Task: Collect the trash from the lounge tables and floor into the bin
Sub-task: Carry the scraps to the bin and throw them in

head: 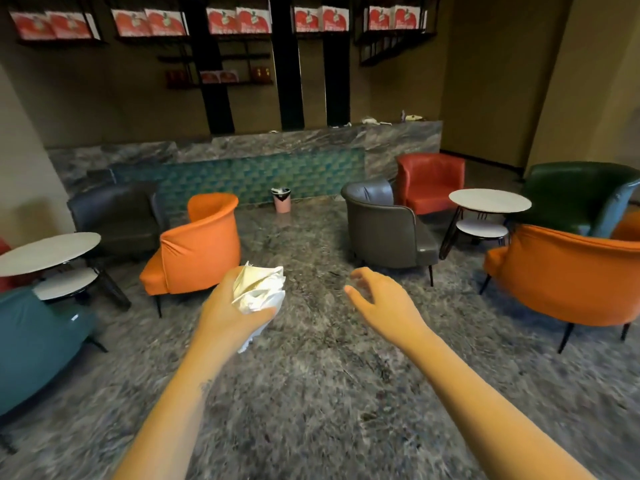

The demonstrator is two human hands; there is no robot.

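both forearms reach forward over the grey floor. left hand grips a wad of white paper, fingers curled round it. right hand empty, fingers loosely spread. pink bin far ahead by the counter, between orange chair and grey chair, paper poking from its top.

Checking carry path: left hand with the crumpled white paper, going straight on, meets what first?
Looks free over the grey marbled floor to the small pink bin; orange leather armchair sits left of the line. Depth unclear.
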